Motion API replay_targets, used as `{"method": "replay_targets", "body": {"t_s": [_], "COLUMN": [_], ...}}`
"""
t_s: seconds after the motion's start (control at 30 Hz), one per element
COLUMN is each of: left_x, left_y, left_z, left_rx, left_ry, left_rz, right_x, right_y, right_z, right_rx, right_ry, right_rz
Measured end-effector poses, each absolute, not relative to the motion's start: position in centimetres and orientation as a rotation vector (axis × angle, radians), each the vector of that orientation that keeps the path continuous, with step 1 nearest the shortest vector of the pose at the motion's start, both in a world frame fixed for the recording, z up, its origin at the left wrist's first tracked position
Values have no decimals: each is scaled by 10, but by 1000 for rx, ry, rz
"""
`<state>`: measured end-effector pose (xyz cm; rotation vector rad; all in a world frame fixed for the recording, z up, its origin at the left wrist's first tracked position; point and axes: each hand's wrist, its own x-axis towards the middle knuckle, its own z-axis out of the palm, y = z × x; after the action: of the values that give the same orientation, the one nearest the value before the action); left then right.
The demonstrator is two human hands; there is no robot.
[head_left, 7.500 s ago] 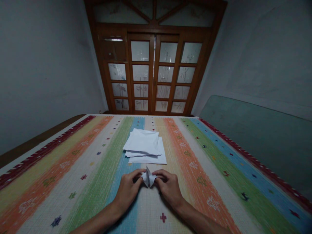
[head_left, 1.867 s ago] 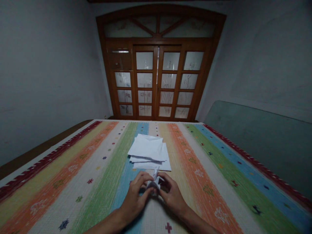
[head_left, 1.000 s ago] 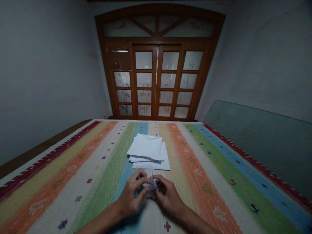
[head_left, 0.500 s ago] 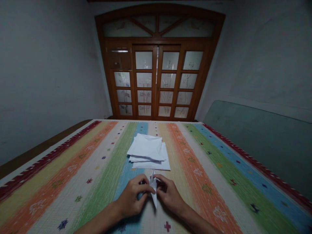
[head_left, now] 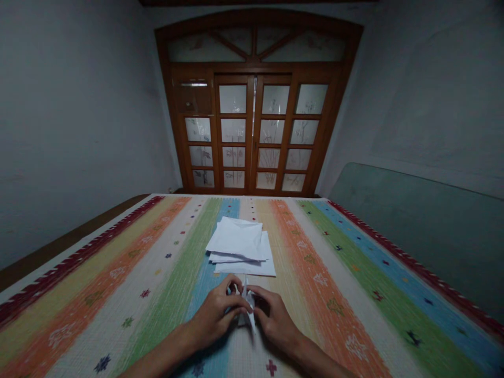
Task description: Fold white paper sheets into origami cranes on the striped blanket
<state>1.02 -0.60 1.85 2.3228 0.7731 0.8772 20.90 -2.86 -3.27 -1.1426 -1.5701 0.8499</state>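
Facing glazed wooden doors [head_left: 252,131], striped woven cloth [head_left: 118,294] before you, loose white paper sheets [head_left: 240,249] on it. Your left hand [head_left: 212,315] and right hand [head_left: 275,320], fingers curled nearly closed, pinch folded paper piece [head_left: 248,307] between them, just short of sheets.

Loose white paper sheets [head_left: 240,244] on striped woven cloth [head_left: 118,294]; glazed wooden doors [head_left: 252,131] beyond; green padded board [head_left: 413,226] right.

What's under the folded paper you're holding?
The folded paper is pinched between your left hand and right hand. Striped woven cloth shows around its lower tip. The patch directly beneath is covered by the paper and both hands, so it cannot be seen.
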Motion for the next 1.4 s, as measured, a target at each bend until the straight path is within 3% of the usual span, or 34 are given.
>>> {"method": "replay_targets", "body": {"t_s": [0.47,1.4], "left_x": [11,7], "left_y": [-2,4], "left_z": [17,8], "left_rx": [2192,2467], "left_ry": [880,855], "left_rz": [1046,1206], "right_x": [213,198], "right_y": [-32,-13], "right_z": [-37,11], "right_rx": [-1200,-1045], "right_ry": [-1637,-1777], "right_rz": [750,1005]}}
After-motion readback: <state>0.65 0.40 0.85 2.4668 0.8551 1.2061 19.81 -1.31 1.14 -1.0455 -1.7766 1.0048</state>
